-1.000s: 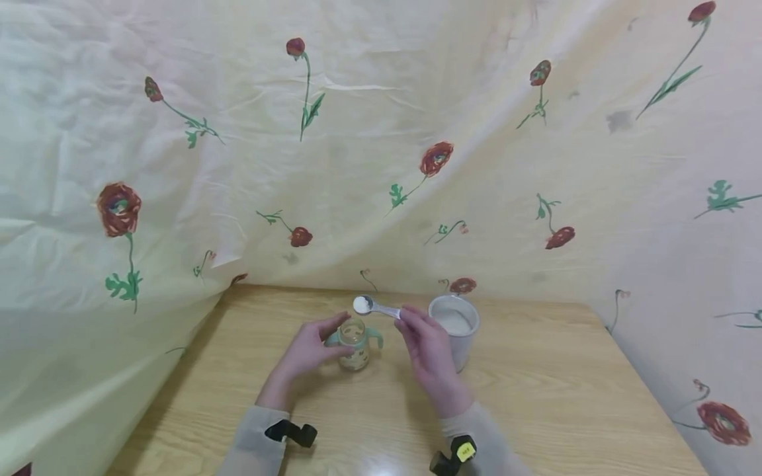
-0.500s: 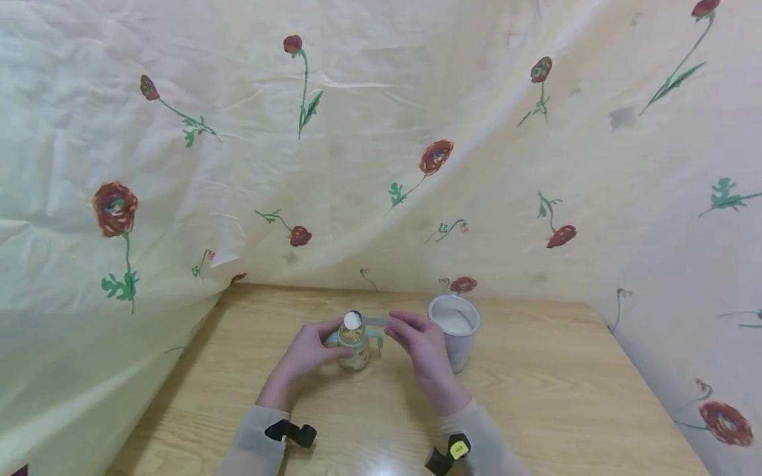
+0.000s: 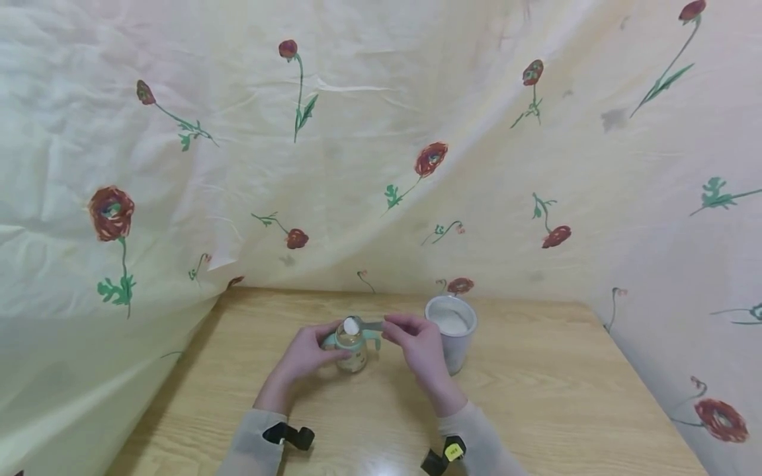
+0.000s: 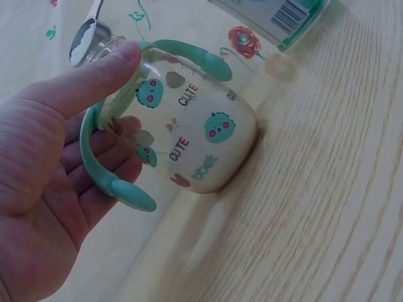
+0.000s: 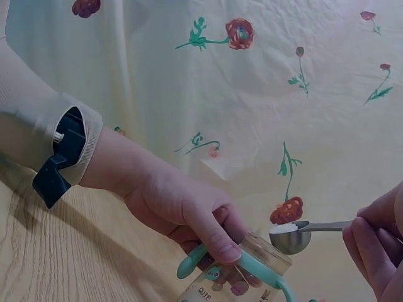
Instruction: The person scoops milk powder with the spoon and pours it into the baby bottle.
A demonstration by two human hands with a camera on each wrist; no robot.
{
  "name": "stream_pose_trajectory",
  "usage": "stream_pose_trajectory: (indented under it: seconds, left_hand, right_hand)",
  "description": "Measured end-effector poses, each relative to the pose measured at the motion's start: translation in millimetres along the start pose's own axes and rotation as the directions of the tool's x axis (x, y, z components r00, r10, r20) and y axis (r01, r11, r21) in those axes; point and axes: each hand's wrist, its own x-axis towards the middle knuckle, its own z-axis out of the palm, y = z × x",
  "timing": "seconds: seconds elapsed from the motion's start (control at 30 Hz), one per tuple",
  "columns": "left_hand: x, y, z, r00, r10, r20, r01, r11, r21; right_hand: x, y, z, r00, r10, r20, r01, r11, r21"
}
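A clear baby bottle (image 3: 355, 362) with two green handles and printed cartoon faces stands on the table; whitish contents show low inside it in the left wrist view. My left hand (image 3: 303, 354) grips it around the neck, thumb on the near side and fingers behind. Between thumb and fingers, my right hand (image 3: 421, 347) pinches the handle of a metal measuring spoon (image 5: 291, 240). White powder (image 3: 351, 325) fills the spoon's bowl, which is held level at the bottle's open mouth. Whether the bowl touches the rim I cannot tell.
Just right of my right hand stands an open canister (image 3: 457, 350) with white powder inside. The wooden table (image 3: 536, 390) backs onto a flowered cloth (image 3: 357, 165), which also hangs at both sides.
My right hand has brought the powder-filled spoon down and left, from above the bottle to its mouth. The left hand keeps its grip on the bottle.
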Motion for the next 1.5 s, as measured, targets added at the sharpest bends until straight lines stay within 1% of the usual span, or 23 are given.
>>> stream_pose_trajectory:
  seconds: [0.17,0.37,0.57,0.7,0.87,1.0,1.07,1.3,1.43,1.5]
  left_hand:
    - [-1.2,-1.0,0.6,1.0,-0.005,0.005,0.005,1.0,0.006]
    - [-3.7,2.4,0.5,1.0,-0.015,0.005,0.015,1.0,0.011]
    - [-1.8,4.7,-1.2,1.0,-0.02,0.013,0.02,1.0,-0.007]
    - [-3.0,3.9,-1.0,1.0,-0.018,0.011,0.018,1.0,-0.011]
    - [-2.3,4.5,-1.5,1.0,-0.006,0.015,0.006,1.0,0.001]
    - [-2.3,5.4,-1.8,1.0,0.001,0.02,-0.001,1.0,0.002]
    - [-2.6,5.5,-2.4,1.0,-0.003,0.018,0.003,1.0,0.001]
    - [-2.0,2.2,-3.1,1.0,0.019,0.006,-0.019,1.0,0.016]
    - [-2.9,2.2,-2.9,1.0,0.013,0.008,-0.013,1.0,0.026]
    - [-3.0,2.8,-3.0,1.0,0.01,0.009,-0.01,1.0,0.024]
  right_hand:
    - [-1.2,1.0,0.5,1.0,-0.007,-0.005,0.007,1.0,-0.001]
    - [-1.1,2.2,0.7,1.0,-0.014,-0.001,0.014,1.0,-0.005]
    - [0.2,3.4,1.2,0.999,-0.033,0.001,0.032,0.995,-0.095]
    - [-0.7,5.4,3.1,0.996,-0.085,-0.005,0.083,0.983,-0.166]
    - [-1.3,6.1,5.5,0.986,-0.164,0.01,0.162,0.958,-0.239]
    - [-1.9,6.8,6.0,0.981,-0.195,0.013,0.191,0.942,-0.277]
    - [-2.2,6.8,6.3,0.978,-0.21,0.018,0.206,0.935,-0.288]
    - [-3.5,11.2,5.5,0.964,-0.264,0.039,0.262,0.908,-0.328]
    - [-6.0,15.3,4.9,0.95,-0.308,0.046,0.306,0.897,-0.32]
    - [-6.5,16.1,5.3,0.941,-0.335,0.043,0.331,0.886,-0.326]
